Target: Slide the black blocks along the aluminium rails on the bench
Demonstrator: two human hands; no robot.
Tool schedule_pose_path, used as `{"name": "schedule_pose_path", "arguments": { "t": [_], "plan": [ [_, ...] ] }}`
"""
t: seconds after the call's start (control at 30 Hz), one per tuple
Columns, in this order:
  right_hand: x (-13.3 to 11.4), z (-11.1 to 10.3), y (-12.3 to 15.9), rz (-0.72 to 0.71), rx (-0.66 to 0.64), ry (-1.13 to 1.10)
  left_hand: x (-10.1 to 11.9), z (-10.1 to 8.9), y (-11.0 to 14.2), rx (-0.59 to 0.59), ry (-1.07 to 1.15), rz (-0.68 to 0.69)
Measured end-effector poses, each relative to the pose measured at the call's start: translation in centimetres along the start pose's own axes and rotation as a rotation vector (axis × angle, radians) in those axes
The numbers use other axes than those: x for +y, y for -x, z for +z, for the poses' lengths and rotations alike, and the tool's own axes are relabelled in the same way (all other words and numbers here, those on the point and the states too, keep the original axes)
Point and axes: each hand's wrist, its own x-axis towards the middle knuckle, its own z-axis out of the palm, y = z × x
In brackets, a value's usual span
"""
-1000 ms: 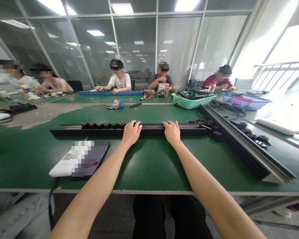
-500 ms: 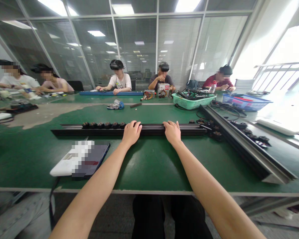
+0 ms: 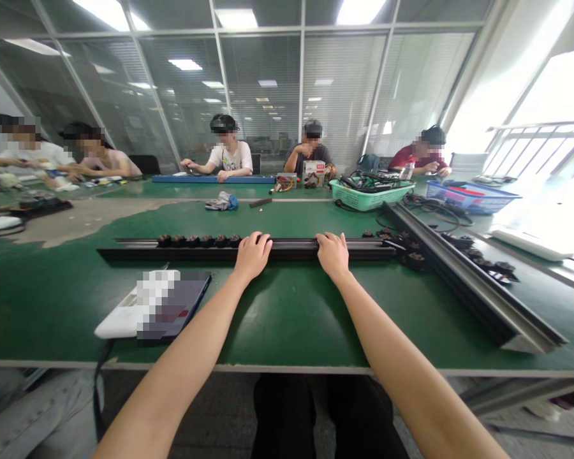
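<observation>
Black channel rail lies crosswise on the green worktable, in front of the person. The left hand and the right hand rest on the rail, set apart from each other, fingers curled over its far edge; whether either hand clamps it firmly cannot be told. A row of round black components sits along the rail, left of the left hand. A second channel rail lies obliquely at the right, near further black parts. A white device lies nearer the table's front edge, at the left. Beyond the rails stand a green basket and a blue basket.
</observation>
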Motion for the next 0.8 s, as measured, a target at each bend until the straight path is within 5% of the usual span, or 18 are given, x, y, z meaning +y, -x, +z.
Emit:
{"name": "schedule_pose_path", "arguments": {
  "t": [0.8],
  "plan": [
    [0.35, -0.56, -0.01, 0.061, 0.009, -0.030, 0.77, -0.43, 0.16, -0.013, 0.015, -0.054]
  ]
}}
